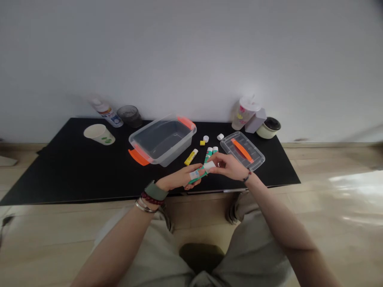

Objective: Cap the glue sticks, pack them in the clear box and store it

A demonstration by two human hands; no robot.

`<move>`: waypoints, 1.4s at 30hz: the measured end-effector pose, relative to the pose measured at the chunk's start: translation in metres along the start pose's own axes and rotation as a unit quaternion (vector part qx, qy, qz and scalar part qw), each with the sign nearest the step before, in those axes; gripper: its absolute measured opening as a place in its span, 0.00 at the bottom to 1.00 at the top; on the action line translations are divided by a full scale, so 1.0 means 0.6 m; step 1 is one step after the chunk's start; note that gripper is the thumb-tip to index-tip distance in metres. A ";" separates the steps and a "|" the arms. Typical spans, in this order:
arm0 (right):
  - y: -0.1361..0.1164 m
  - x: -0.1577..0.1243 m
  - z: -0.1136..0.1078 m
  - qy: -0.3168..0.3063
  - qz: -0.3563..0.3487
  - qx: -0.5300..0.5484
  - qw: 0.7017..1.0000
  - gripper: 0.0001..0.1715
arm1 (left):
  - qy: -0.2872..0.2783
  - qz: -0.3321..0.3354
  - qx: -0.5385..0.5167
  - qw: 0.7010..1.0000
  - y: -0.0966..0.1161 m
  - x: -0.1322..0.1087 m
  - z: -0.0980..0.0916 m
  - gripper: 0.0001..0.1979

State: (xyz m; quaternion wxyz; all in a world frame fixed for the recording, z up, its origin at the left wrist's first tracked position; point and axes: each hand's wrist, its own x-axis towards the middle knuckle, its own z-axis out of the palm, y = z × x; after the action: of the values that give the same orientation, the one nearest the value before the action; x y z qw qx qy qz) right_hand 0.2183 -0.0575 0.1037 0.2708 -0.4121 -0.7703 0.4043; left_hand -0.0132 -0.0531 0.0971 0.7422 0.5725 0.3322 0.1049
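My left hand (179,179) is closed around a green and white glue stick (197,174), held just above the front of the black mat (74,171). My right hand (229,165) pinches the stick's white cap end (209,165). Two more green and white glue sticks (211,151) lie on the mat just behind my hands, and a yellow one (190,157) lies to their left. Loose caps, one yellow (202,142) and two white (206,138) (220,136), lie farther back.
A clear plastic box with orange latches (163,140) stands at mid-mat, its lid (242,150) lying to the right. A paper cup (99,134), a spray bottle (107,112) and a dark jar (130,115) stand back left. A drink cup (245,112), a white box and a bowl (268,127) stand back right.
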 end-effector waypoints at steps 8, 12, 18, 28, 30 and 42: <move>-0.033 -0.014 0.020 0.094 -0.095 -0.199 0.971 0.25 | -0.034 0.053 0.072 0.995 0.018 -0.012 0.026 0.23; -0.030 -0.009 0.038 0.116 -0.037 -0.198 0.973 0.25 | 0.028 0.074 0.123 0.989 0.019 -0.011 0.040 0.21; -0.034 0.007 0.044 0.127 0.052 -0.206 0.969 0.24 | 0.166 0.130 0.215 0.954 0.008 0.006 0.050 0.13; -0.057 -0.015 0.038 0.107 -0.073 -0.130 0.983 0.24 | -0.068 0.031 -0.004 0.997 0.024 -0.012 0.042 0.23; -0.065 -0.026 0.033 0.093 -0.142 -0.152 0.974 0.23 | -0.152 0.006 -0.063 0.986 0.031 -0.021 0.041 0.25; -0.040 0.006 0.056 0.127 0.155 -0.149 0.968 0.21 | 0.190 0.095 0.177 0.961 -0.004 0.013 0.042 0.17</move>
State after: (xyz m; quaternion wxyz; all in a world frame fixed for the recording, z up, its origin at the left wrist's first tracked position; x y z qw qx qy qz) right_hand 0.1813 -0.0755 0.1064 0.2365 -0.6099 -0.7080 0.2663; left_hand 0.0075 -0.0693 0.0953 0.5389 0.6932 0.4242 0.2218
